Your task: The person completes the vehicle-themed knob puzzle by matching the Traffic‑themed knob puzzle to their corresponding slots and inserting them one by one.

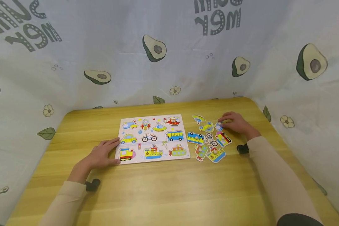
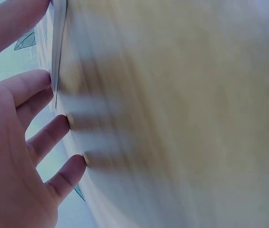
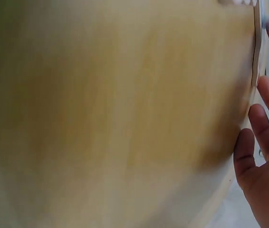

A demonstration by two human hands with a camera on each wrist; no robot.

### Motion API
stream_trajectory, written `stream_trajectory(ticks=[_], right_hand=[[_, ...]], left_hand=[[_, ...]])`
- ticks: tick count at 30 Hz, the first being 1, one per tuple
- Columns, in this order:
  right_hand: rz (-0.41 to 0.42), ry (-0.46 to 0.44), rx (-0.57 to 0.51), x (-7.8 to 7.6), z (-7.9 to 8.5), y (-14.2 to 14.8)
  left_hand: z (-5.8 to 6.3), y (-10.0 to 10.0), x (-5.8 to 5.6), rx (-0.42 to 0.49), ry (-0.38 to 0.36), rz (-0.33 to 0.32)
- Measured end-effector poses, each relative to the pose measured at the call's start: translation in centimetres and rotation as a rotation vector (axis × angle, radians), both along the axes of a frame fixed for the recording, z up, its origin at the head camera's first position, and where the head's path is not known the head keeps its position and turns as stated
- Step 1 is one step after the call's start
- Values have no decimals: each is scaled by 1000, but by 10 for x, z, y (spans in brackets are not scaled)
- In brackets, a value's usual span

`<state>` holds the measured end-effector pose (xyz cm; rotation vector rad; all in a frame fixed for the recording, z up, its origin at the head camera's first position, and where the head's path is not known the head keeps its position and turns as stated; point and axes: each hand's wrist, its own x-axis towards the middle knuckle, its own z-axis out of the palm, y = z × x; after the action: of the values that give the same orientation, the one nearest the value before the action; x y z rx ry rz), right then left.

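A wooden puzzle board [image 1: 138, 132] printed with vehicles lies flat on the table. My left hand [image 1: 101, 153] rests at its left side, fingers spread along the edge and thumb by the near corner. In the left wrist view, the fingertips [image 2: 77, 160] reach the table beside the board's edge [image 2: 58, 45]. To the board's right lie loose knobbed pieces, among them a bus [image 1: 196, 138], a bicycle [image 1: 211, 140] and a train [image 1: 223, 139]. Thumb and index finger of my right hand [image 1: 235, 122] pinch a blue airplane piece [image 1: 218, 126] at the group's far right.
Other loose pieces lie close together: a flying saucer [image 1: 198, 119], a car [image 1: 206, 126], a submarine [image 1: 201, 152] and a ship [image 1: 216, 154]. The wooden table [image 1: 158, 191] extends in front of the board. Behind it hangs a white curtain [image 1: 124, 59] printed with avocados.
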<state>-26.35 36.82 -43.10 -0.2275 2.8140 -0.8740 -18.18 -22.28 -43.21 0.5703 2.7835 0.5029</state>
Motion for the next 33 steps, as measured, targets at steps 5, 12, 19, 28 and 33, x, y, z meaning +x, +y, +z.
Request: stream_trajectory(ticks=[5, 12, 19, 28, 33], right_hand=[[-24, -12, 35, -1, 0, -4], [-7, 6, 57, -3, 3, -9], [-37, -13, 59, -1, 0, -7], [-38, 49, 46, 0, 4, -4], [-118, 24, 10, 2, 5, -3]], left_hand=[[3, 2, 0, 0, 2, -3], [5, -1, 1, -6, 1, 6], [1, 0, -1, 13, -9, 5], [4, -1, -1, 8, 2, 7], [4, 2, 0, -1, -2, -4]])
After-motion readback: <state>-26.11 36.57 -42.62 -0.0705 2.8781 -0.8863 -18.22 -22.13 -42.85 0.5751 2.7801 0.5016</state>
